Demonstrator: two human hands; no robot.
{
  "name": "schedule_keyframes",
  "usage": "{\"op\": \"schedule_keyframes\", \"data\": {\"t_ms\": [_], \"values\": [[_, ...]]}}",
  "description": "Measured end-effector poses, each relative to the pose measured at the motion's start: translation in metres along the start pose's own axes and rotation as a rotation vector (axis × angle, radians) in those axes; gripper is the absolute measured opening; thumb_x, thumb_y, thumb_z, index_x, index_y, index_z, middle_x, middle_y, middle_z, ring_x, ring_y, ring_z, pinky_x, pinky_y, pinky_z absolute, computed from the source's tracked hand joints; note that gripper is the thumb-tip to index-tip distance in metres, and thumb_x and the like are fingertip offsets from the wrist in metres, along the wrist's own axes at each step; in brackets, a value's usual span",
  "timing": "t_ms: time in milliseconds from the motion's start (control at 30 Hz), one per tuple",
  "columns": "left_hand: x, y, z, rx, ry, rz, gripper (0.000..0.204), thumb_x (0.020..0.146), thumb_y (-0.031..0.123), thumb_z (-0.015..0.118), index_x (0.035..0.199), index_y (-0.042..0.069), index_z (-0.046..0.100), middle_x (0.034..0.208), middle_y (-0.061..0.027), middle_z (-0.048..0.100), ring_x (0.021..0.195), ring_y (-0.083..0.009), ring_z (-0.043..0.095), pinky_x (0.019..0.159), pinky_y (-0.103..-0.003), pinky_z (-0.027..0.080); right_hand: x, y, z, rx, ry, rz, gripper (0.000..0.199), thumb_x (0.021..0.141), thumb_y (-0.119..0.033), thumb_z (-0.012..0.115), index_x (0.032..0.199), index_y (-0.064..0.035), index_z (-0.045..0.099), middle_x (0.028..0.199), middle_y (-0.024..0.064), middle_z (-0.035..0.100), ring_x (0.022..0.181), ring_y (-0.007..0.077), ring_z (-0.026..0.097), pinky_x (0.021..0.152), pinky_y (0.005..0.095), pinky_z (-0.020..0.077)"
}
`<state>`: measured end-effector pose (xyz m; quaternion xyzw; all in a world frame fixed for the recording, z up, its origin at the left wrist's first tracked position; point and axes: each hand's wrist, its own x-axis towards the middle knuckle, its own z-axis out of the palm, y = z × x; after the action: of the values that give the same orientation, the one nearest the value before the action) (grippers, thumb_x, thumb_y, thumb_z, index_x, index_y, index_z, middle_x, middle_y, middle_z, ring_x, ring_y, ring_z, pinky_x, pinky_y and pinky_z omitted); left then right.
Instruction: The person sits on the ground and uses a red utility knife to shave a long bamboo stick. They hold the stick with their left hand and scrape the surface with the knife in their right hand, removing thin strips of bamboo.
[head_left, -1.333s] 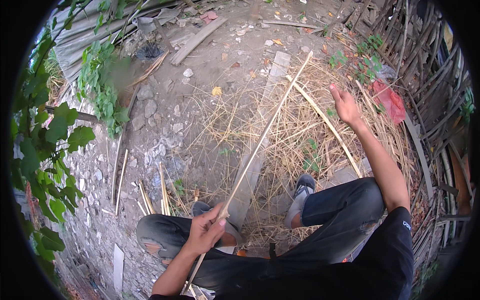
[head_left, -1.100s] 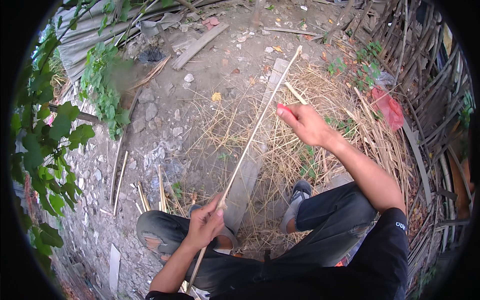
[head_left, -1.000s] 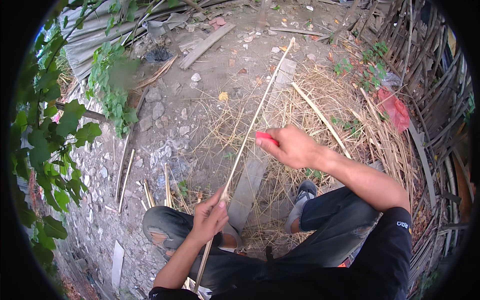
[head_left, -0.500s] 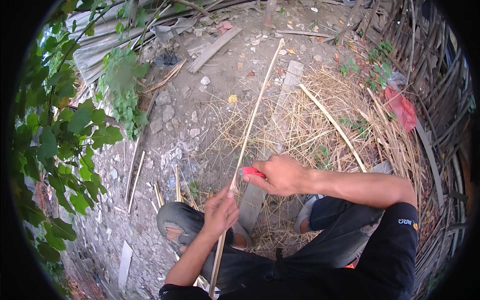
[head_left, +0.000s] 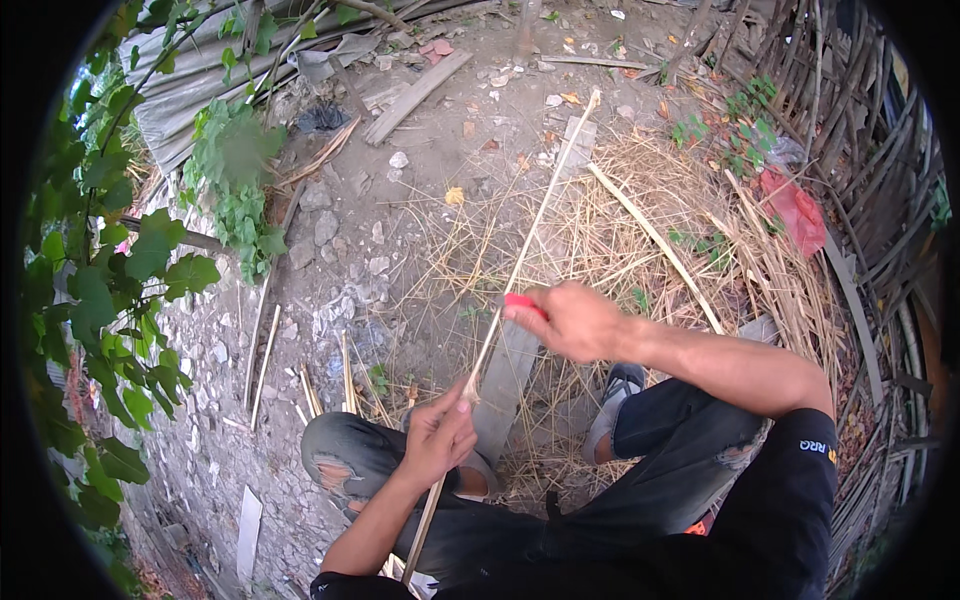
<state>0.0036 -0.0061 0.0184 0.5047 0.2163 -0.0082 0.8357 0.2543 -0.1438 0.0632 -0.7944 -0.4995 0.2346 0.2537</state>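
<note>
A long, thin, pale strip of wood or bamboo runs slantwise from beside my left thigh to its far tip over the ground. Around its lower part my left hand is closed, above my left knee. Higher up the strip, my right hand is in a fist on a red-handled tool. The tool's red end meets the strip's right side; any blade is too small or hidden to make out. Beneath both lies a grey wooden plank on the ground, between my feet.
Straw-like shavings litter the ground ahead and right, with another pale strip on them. A red plastic bag lies by the stick fence. Leafy vines hang at left. A board lies farther off.
My right hand with the red-handled tool has moved up along the strip, away from my left hand. The strip's far tip has swung slightly right.
</note>
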Motion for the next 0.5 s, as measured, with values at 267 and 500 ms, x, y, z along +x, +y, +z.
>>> {"op": "schedule_keyframes", "data": {"t_ms": [267,500], "values": [[-0.002,0.001,-0.007,-0.055,0.018,-0.029,0.046,0.109,0.025,0.048,0.153,0.010,0.043,0.065,0.0033,0.035,0.040,-0.0049,0.029,0.036,-0.023,0.027,0.027,0.019,0.004,0.008,-0.024,0.010,0.064,0.107,-0.053,0.035,0.090,0.0005,0.065,0.066,0.0200,0.061,0.065,0.0387,0.065,0.069,0.0532,0.0528],[-0.029,-0.017,-0.032,-0.021,-0.154,-0.078,0.047,0.110,0.016,0.045,0.155,0.010,0.040,0.064,0.0040,0.033,0.046,-0.0056,0.029,0.042,-0.023,0.026,0.046,0.165,-0.089,0.101,0.500,0.526,0.077,0.106,-0.060,0.027,0.087,0.0039,0.065,0.064,0.0126,0.055,0.063,0.0235,0.058,0.068,0.0461,0.0512]]}}
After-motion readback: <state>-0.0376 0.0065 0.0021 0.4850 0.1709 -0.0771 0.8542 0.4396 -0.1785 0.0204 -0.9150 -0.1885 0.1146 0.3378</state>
